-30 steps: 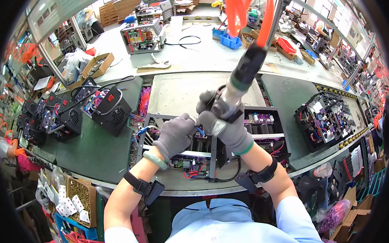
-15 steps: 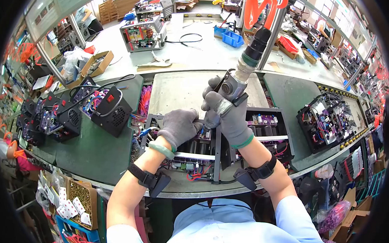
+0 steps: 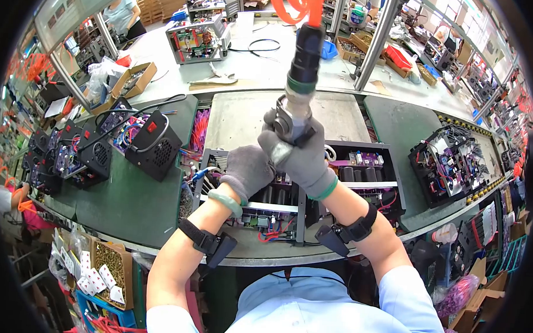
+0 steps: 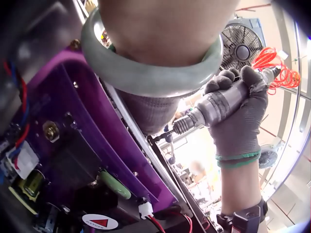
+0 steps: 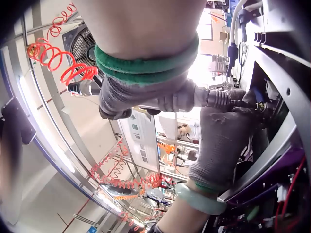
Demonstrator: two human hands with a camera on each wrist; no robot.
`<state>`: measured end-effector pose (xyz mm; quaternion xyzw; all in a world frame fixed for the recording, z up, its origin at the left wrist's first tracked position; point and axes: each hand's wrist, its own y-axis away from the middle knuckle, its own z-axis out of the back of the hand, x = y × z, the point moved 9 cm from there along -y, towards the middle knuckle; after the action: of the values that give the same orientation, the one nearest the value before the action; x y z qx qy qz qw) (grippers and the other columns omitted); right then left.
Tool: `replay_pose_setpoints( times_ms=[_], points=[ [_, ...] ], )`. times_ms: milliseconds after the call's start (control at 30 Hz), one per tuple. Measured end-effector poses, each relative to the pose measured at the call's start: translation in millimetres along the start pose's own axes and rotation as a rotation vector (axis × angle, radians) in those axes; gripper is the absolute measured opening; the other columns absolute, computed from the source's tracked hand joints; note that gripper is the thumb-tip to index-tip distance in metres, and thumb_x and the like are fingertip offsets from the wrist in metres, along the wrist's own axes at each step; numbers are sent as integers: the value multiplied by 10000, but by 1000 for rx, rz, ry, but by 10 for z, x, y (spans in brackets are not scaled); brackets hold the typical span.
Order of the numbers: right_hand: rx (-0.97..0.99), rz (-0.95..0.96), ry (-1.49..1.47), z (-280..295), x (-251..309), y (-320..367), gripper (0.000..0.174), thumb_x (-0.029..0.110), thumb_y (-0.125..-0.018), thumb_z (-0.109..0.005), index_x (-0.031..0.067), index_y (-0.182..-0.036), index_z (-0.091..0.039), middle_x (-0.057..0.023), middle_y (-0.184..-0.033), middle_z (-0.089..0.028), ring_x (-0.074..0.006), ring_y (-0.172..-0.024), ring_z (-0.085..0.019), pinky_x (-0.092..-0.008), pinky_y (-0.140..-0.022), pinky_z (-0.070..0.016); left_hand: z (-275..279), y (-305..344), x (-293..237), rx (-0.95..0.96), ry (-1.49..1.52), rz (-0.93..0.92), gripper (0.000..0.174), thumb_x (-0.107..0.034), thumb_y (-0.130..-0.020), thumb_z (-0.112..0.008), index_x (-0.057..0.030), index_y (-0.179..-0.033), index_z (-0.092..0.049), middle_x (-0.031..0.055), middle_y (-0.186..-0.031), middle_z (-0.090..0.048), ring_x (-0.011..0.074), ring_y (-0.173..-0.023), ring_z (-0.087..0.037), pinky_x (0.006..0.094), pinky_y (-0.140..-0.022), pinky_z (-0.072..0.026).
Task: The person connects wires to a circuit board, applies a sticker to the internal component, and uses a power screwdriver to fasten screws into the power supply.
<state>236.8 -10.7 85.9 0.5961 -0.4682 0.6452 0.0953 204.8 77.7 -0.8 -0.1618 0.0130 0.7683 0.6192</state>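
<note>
My right hand (image 3: 302,156), in a grey glove, grips a pneumatic screwdriver (image 3: 297,88) that stands nearly upright under an orange coiled hose (image 3: 292,4). Its bit points down at the top edge of an open black chassis (image 3: 300,217) holding a purple circuit board (image 4: 73,121). My gloved left hand (image 3: 247,169), with a green bangle (image 3: 225,202) on the wrist, sits right beside the bit. In the right wrist view its fingers (image 5: 228,126) curl round the bit (image 5: 243,103). The left wrist view shows the right hand (image 4: 240,104) on the screwdriver (image 4: 214,104).
A second open unit (image 3: 448,167) stands to the right on the green belt. Closed black units (image 3: 156,142) stand to the left. Cardboard boxes of small parts (image 3: 107,266) sit at the lower left. A person (image 3: 122,12) stands at a far bench.
The screwdriver has swung from leaning right to nearly upright. My right hand moved left with it, and my left hand stayed at the bit on the chassis edge.
</note>
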Motion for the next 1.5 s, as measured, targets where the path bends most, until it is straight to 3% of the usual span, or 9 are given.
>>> replay_pose_setpoints(
  times_ms=[500,567,600,700,800,1000,1167,1233,1500],
  points=[
    [-34,-79,-44,30,-63,-66,234,29,-795,-716,1,-1001,-608,-7,-839,-624,-68,-741,-583,-233,-679,-503,136,127,-46,188,-2,156,247,-278,-849,-631,-85,-984,-706,144,-900,-696,315,-835,-694,425,-782,-545],
    [-28,-122,-26,22,-35,-75,246,49,-784,-728,2,-994,-610,-3,-862,-626,-64,-781,-581,-244,-729,-514,87,262,420,-127,717,367,331,-257,-895,-632,-51,-1155,-634,119,-869,-675,207,-761,-673,347,-647,-544],
    [0,-62,-49,-16,4,-54,237,61,-791,-733,2,-985,-611,-9,-863,-627,-60,-784,-581,-238,-713,-513,43,483,440,-42,1408,573,344,-176,-942,-586,-29,-1251,-556,53,-831,-625,88,-681,-587,227,-506,-460],
    [-13,-22,-69,-23,16,-62,215,73,-805,-725,5,-973,-610,-13,-839,-624,-49,-747,-577,-225,-657,-504,164,1005,355,-151,1933,667,287,-115,-978,-518,-16,-1245,-549,0,-836,-604,37,-568,-483,169,-436,-360],
    [-34,-45,-69,12,108,-205,254,41,-812,-720,2,-1034,-603,-13,-780,-617,-61,-642,-574,-227,-564,-487,15,1356,32,32,1975,647,266,-191,-1015,-496,-39,-1225,-552,6,-905,-630,34,-552,-458,158,-416,-332],
    [124,-78,-880,-27,865,415,432,-65,-835,-696,70,-1218,-549,-97,-1117,-617,-139,-944,-604,-241,-799,-509,-167,1431,-404,123,2216,395,357,-316,-1046,-456,-31,-1232,-564,13,-801,-632,30,-458,-377,180,-400,-277],
    [29,86,-693,224,918,810,555,151,-772,-833,101,-1238,-534,-140,-1052,-612,-237,-870,-636,-452,-760,-570,-60,1317,-571,127,2140,369,360,-279,-1062,-406,-28,-1288,-531,25,-811,-637,32,-457,-325,186,-415,-263],
    [1,84,-686,289,824,845,562,168,-772,-832,105,-1243,-534,-143,-1045,-613,-240,-854,-640,-444,-733,-573,12,1347,-539,16,2070,532,323,-268,-1053,-441,-32,-1245,-549,3,-750,-586,36,-459,-328,190,-425,-262],
    [-3,117,-819,129,852,848,529,156,-820,-785,115,-1283,-532,-101,-1055,-612,-216,-876,-633,-365,-703,-538,-114,1500,-391,-43,2150,522,308,-328,-1031,-482,-65,-1117,-617,-35,-628,-486,49,-437,-331,212,-418,-273]
  ],
)
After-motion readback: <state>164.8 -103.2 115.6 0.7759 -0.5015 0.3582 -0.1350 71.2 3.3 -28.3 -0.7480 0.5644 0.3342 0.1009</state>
